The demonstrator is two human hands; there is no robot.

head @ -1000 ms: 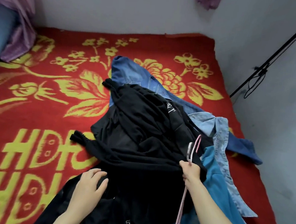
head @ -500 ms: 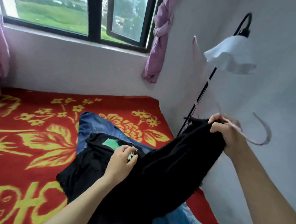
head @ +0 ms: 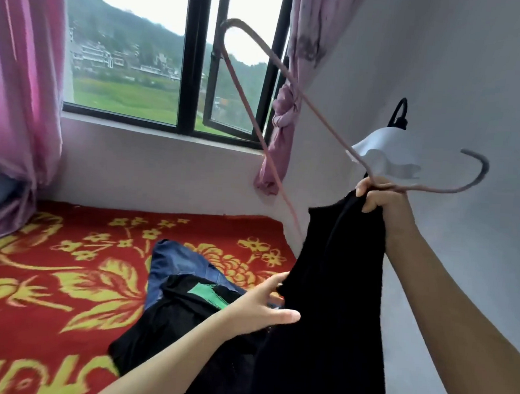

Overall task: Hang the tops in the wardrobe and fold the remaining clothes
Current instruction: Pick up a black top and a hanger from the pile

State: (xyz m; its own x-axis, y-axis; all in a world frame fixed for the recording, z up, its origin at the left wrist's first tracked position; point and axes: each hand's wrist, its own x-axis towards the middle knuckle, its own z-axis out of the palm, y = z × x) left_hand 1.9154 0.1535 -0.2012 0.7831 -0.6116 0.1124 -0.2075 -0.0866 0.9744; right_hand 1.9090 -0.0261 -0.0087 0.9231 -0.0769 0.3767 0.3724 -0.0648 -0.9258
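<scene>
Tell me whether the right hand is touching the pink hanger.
Touching. The head view shows the right hand gripping the pink hanger at its neck, together with the black top.

I'm looking into a bedroom in a home: a bed under a red blanket with yellow flowers (head: 61, 287), sheer pink curtains (head: 20, 87) at a black-framed window (head: 190, 53), a white frilled lampshade (head: 382, 150), and blue denim clothing (head: 180, 262) lying loose on the bed.

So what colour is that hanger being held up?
Dusty pink. The hanger shows clearly in the head view, the only one here.
</scene>
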